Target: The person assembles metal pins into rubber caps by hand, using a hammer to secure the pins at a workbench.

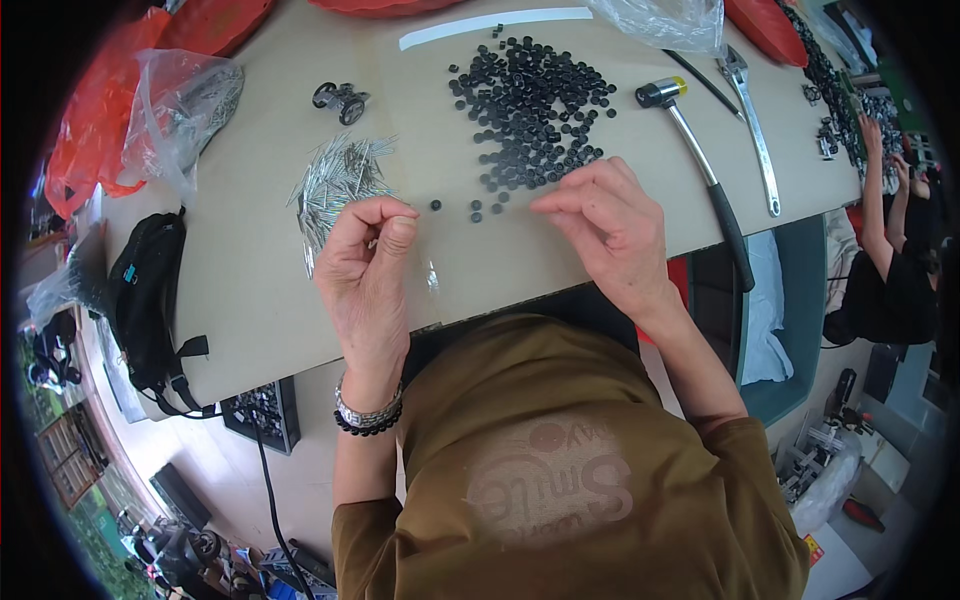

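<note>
My left hand [368, 268] is closed in a pinch beside the heap of thin silvery metal pins [345, 175], thumb against the forefinger. Whatever sits between those fingertips, if anything, is too small to make out. Across from it, my right hand [615, 228] is at the near edge of a spread of small round black plastic caps [530, 100]. Its fingers are drawn together toward the thumb, and their tips hide anything between them. A single black cap [435, 205] lies on the cardboard-coloured tabletop [480, 275] between the hands, with a few others nearby.
A hammer [697, 150] and an adjustable wrench [757, 140] lie to the right. Small black wheels on a metal piece [340, 101] sit beyond the pins. At left are a black bag [150, 300] and plastic bags [180, 110]. Another person [885, 260] works far right.
</note>
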A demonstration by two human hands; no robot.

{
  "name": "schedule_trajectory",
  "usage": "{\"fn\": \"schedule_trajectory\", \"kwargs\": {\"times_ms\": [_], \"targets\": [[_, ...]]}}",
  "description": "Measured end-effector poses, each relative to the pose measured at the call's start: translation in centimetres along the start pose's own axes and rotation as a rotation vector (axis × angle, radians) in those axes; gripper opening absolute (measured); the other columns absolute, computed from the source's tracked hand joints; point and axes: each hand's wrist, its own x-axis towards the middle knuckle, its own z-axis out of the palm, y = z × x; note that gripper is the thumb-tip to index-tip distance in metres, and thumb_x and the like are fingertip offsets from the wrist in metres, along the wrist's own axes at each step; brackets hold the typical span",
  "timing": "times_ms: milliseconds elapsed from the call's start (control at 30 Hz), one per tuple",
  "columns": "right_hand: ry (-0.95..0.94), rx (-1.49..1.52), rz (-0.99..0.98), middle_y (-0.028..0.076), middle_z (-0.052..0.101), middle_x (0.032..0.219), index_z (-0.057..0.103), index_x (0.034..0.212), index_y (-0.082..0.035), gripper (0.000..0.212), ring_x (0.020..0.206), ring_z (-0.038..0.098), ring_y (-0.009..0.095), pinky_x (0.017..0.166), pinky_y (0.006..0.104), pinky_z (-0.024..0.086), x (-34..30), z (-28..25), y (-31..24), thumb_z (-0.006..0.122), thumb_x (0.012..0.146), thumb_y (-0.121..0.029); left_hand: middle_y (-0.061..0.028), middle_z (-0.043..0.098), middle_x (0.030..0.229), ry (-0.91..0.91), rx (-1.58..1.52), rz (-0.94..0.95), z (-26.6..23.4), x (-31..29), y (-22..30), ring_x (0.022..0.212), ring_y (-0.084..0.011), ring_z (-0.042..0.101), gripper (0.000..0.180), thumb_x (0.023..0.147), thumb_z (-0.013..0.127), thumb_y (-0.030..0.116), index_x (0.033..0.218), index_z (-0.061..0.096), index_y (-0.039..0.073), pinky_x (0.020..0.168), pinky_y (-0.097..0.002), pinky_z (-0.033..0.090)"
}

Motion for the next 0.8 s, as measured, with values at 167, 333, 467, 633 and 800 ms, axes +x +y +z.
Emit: {"fn": "schedule_trajectory", "kwargs": {"times_ms": [167,333,467,633,800], "targets": [[0.014,0.028,0.076,0.007,0.066,0.090,0.077,0.091,-0.009,0.022,0.085,0.062,0.026,0.075,0.0353,0.051,-0.5,-0.8,0.2,0.076,0.074,0.004,0.0036,0.062,0.086,0.014,0.328,0.085,0.0,1.1,-0.5,0.076,-0.0021,0.051,0.006,0.099,0.068,0.008,0.099,0.067,0.003,0.069,-0.0172,0.041],[0.044,0.046,0.121,0.007,0.067,0.089,0.077,0.092,-0.007,0.021,0.085,0.063,0.023,0.069,0.0328,0.051,-0.6,-2.4,0.5,0.075,0.076,0.007,0.0002,0.063,0.072,0.050,0.590,0.177,0.6,1.8,-1.3,0.069,-0.0086,0.051,0.004,0.092,0.072,0.003,0.092,0.068,0.003,0.066,-0.0235,0.042],[0.075,0.072,0.154,0.006,0.066,0.087,0.078,0.093,-0.006,0.020,0.083,0.062,0.020,0.066,0.0301,0.049,-0.9,-2.8,0.8,0.075,0.079,0.007,-0.0027,0.064,0.072,0.065,0.661,0.261,0.8,1.9,-1.6,0.066,-0.0160,0.049,0.005,0.089,0.074,0.003,0.089,0.069,0.004,0.066,-0.0291,0.043],[0.092,0.093,0.157,0.006,0.066,0.087,0.078,0.093,-0.006,0.019,0.082,0.061,0.019,0.064,0.0293,0.048,-0.9,-2.8,1.0,0.075,0.079,0.007,-0.0024,0.064,0.071,0.049,0.631,0.238,0.8,2.2,-1.7,0.068,-0.0144,0.049,0.005,0.090,0.074,0.004,0.089,0.069,0.004,0.066,-0.0284,0.043],[0.090,0.095,0.156,0.006,0.066,0.088,0.078,0.093,-0.006,0.019,0.081,0.061,0.018,0.064,0.0292,0.048,-0.9,-2.7,1.0,0.075,0.079,0.007,-0.0025,0.064,0.072,0.041,0.609,0.232,0.8,2.1,-1.9,0.068,-0.0136,0.049,0.005,0.090,0.074,0.003,0.089,0.069,0.004,0.065,-0.0283,0.043]]}}
